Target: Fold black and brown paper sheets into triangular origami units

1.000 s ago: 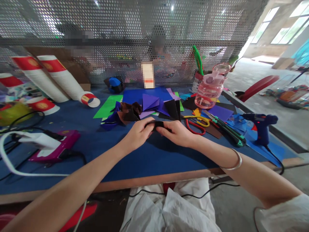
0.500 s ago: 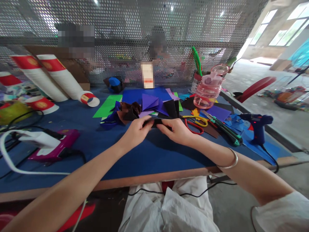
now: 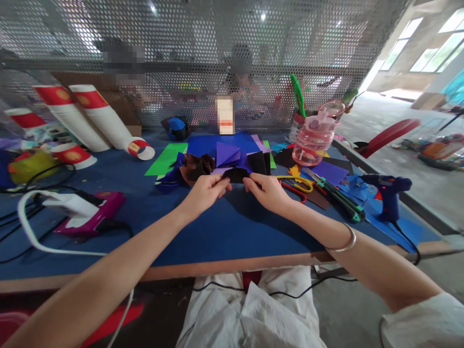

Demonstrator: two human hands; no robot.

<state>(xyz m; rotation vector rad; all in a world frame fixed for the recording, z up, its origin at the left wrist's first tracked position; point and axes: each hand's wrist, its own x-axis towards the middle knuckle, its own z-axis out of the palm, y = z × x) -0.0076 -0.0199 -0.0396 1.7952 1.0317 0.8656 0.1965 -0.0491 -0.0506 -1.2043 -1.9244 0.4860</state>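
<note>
A small piece of black paper (image 3: 237, 175) is stretched between my two hands, just above the blue tabletop. My left hand (image 3: 206, 192) pinches its left end, and my right hand (image 3: 267, 192) grips the right end. Right behind it lie folded purple paper (image 3: 227, 153) and folded black paper (image 3: 259, 163). Crumpled brown paper pieces (image 3: 195, 168) and dark blue folded paper (image 3: 168, 181) sit beyond my left hand. Close to my right hand are scissors (image 3: 303, 181) with yellow and red handles.
A green-black utility knife (image 3: 344, 200), a blue glue gun (image 3: 389, 191) and a pink bottle (image 3: 313, 142) stand or lie at right. Stacked paper cups (image 3: 99, 116), a purple power strip (image 3: 112, 208) and cables occupy the left. A perforated metal screen (image 3: 195, 48) rises behind.
The black paper shows more of its surface now, bulging upward between my hands. My fingers have spread slightly farther apart along it. The view has shifted a little to the left.
</note>
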